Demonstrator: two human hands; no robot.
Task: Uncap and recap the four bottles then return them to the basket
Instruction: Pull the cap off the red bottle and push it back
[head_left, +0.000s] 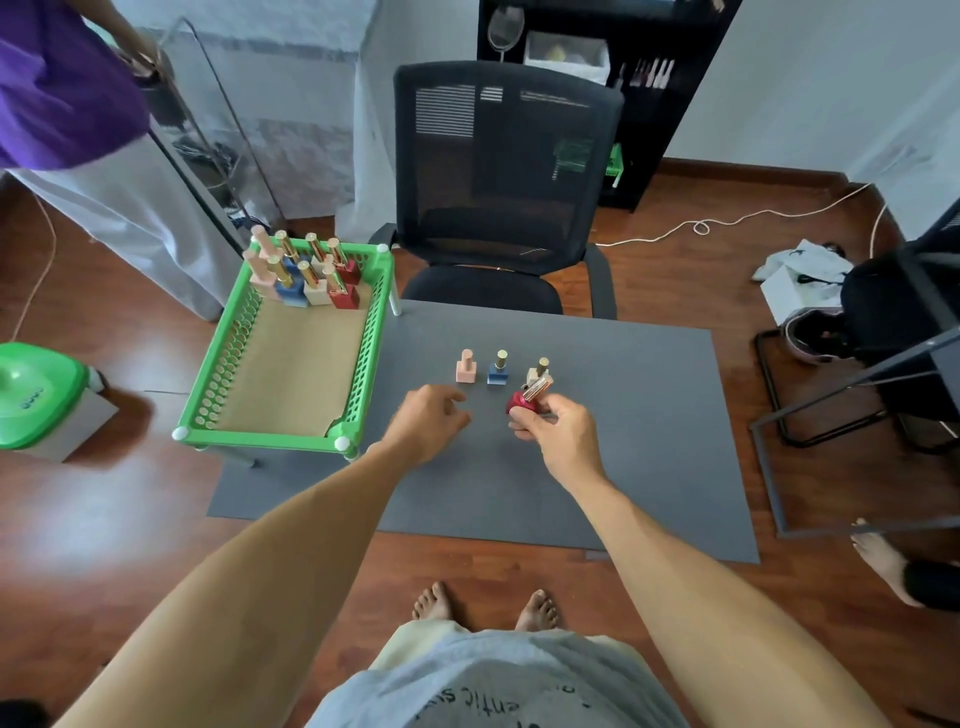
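Observation:
My right hand (550, 423) grips a red bottle (521, 401) with a gold cap, tilted, just above the grey table. My left hand (428, 418) hovers beside it with loosely curled fingers and holds nothing. Behind the hands three bottles stand upright in a row: a pink bottle (466, 367), a blue bottle (498, 369) with a gold cap, and a cream bottle (537, 372) with a gold cap, partly hidden by the red one. The green basket (228, 374) sits at the left; several more bottles (306, 275) stand at its far end.
The grey table (597, 457) stands over a wooden floor. A black mesh chair (498, 192) sits behind it. Another person in purple stands at the far left. A green-lidded container (36, 395) and a black metal frame (857, 389) flank the table.

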